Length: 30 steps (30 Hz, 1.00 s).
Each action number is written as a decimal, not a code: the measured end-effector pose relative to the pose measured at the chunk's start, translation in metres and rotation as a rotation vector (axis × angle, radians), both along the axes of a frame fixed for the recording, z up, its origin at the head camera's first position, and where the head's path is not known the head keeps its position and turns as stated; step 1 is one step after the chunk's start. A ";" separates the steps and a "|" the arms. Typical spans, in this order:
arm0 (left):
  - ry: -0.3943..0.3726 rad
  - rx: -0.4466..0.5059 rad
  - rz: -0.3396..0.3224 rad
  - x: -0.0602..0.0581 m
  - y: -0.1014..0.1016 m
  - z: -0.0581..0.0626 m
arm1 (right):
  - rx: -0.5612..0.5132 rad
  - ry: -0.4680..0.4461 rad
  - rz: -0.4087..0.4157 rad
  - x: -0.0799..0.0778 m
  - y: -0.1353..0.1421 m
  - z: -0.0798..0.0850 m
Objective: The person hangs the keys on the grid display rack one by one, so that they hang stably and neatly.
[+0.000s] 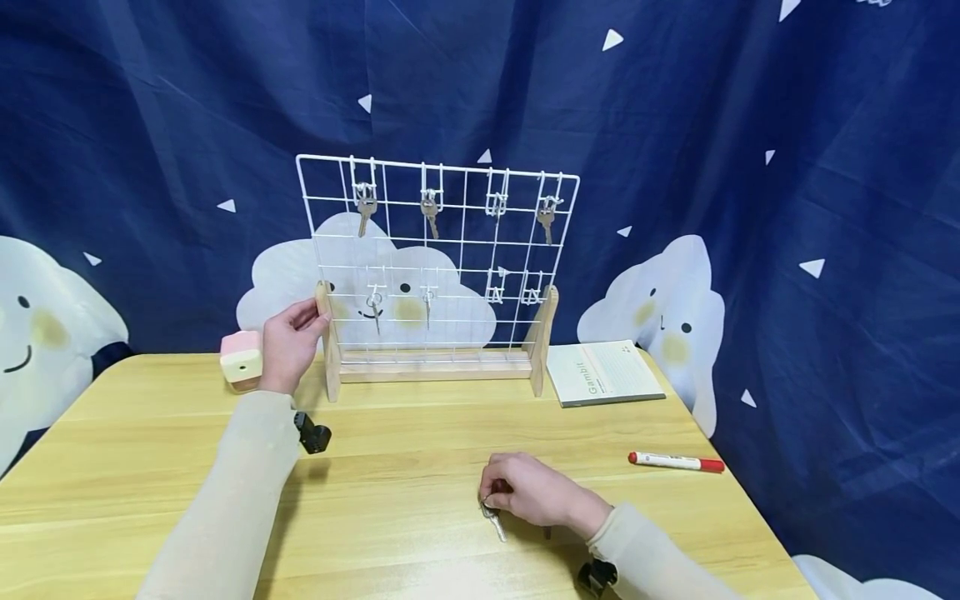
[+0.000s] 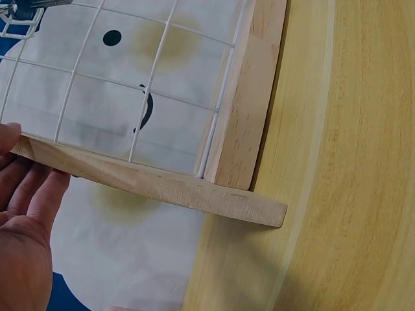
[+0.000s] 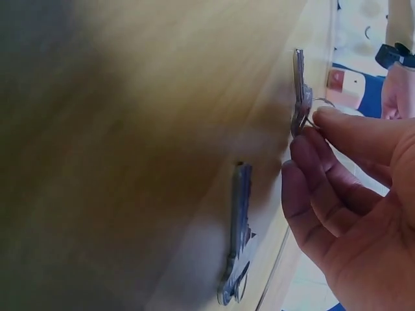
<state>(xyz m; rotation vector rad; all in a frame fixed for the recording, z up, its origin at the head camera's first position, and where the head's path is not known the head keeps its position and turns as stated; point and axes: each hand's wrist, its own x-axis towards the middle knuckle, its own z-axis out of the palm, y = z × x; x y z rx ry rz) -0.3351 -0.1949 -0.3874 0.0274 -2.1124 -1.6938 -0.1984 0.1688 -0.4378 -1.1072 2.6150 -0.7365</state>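
Note:
In the head view my left hand (image 1: 291, 343) holds the left wooden post (image 1: 330, 354) of a white wire grid rack (image 1: 463, 242). The left wrist view has the thumb on one side of that post (image 2: 155, 184) and the fingers on the other. Low over the table, my right hand (image 1: 532, 490) pinches the ring of a silver key (image 1: 493, 522) between thumb and fingertips; the key's blade hangs down. A second key (image 3: 238, 233) with a ring lies on the table, mostly hidden behind the right hand in the head view.
Keys such as this one (image 1: 365, 208) hang from hooks along the rack's upper row, and two more from the lower left. Lower-right hooks (image 1: 532, 295) carry none. Around the rack are a pink and cream block (image 1: 242, 360), a notebook (image 1: 606, 372) and a red-capped marker (image 1: 677, 462).

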 end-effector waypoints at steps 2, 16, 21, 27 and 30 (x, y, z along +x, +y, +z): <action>-0.008 -0.006 0.006 0.000 0.000 0.000 | -0.025 -0.011 -0.020 0.000 0.001 0.000; -0.030 0.029 -0.002 0.002 0.000 0.003 | -0.215 -0.093 -0.096 0.000 0.005 0.011; -0.021 0.034 -0.007 0.001 0.000 0.003 | -0.220 -0.072 -0.131 0.000 0.006 0.015; -0.018 0.025 -0.005 0.001 0.000 0.002 | -0.258 -0.034 -0.135 -0.003 0.007 0.021; -0.026 0.022 -0.004 0.001 0.000 0.002 | -0.270 -0.018 -0.127 -0.004 0.008 0.023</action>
